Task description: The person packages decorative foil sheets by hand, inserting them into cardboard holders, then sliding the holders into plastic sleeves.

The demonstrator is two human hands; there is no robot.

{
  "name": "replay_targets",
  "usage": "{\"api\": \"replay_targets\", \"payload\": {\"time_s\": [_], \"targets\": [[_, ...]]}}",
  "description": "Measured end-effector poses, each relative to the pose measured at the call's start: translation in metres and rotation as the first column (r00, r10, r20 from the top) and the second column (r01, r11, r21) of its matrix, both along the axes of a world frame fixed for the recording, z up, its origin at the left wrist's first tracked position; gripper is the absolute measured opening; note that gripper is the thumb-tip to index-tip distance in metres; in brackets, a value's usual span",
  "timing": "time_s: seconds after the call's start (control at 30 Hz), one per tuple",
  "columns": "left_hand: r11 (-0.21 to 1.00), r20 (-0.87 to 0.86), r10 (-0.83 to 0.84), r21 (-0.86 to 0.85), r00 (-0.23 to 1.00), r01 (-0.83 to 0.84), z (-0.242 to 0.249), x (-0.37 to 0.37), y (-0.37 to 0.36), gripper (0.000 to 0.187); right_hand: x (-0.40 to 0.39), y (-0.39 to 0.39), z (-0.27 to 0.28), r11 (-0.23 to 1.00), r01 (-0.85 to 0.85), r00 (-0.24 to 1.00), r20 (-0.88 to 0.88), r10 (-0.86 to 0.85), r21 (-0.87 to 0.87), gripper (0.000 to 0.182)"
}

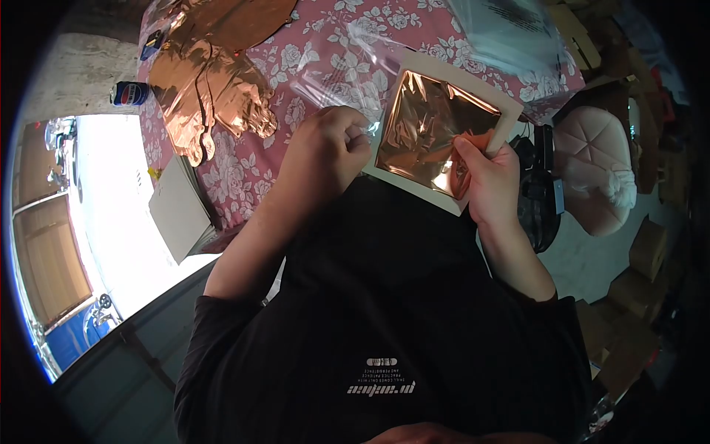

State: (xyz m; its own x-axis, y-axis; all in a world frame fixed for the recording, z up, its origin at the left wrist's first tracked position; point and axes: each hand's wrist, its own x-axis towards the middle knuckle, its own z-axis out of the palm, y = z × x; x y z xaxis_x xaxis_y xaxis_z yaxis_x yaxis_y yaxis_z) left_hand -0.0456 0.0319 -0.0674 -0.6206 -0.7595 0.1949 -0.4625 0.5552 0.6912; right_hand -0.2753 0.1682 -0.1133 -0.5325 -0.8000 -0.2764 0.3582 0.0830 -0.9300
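Note:
My right hand grips the lower right edge of a flat square card frame. The frame has a pale border around a shiny copper-coloured foil sheet, and my thumb lies on the foil. Just left of the frame, my left hand is closed in a pinch. A glint of clear plastic film shows at its fingertips; how much of it they grip is hidden. More clear plastic lies on the cloth beyond that hand.
Crumpled copper foil lies on the pink floral tablecloth. Clear plastic sleeves are stacked at the back right. A blue can stands left. A black bag, a pale cushioned stool and cardboard boxes are at right.

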Motion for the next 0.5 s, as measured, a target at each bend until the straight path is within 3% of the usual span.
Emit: {"api": "replay_targets", "payload": {"time_s": [0.3, 0.4, 0.5], "targets": [[1.0, -0.013, 0.003, -0.026, 1.0, -0.003, -0.0005, -0.0018, 0.0001, 0.022, 0.0048, -0.0086, -0.0074, 1.0, -0.002, 0.995, 0.1, 0.004, -0.023, 0.005], [0.998, 0.018, 0.015, 0.055, 1.0, -0.016, 0.0012, -0.0021, 0.0017, 0.023, 0.0044, -0.0091, -0.0072, 1.0, -0.026, 0.986, 0.165, 0.026, -0.003, 0.005], [1.0, 0.076, -0.012, -0.019, 0.997, 0.013, 0.0037, 0.0008, -0.0002, 0.025, 0.0022, -0.0104, -0.01, 0.998, -0.065, 0.982, 0.179, 0.064, -0.002, 0.005]]}}
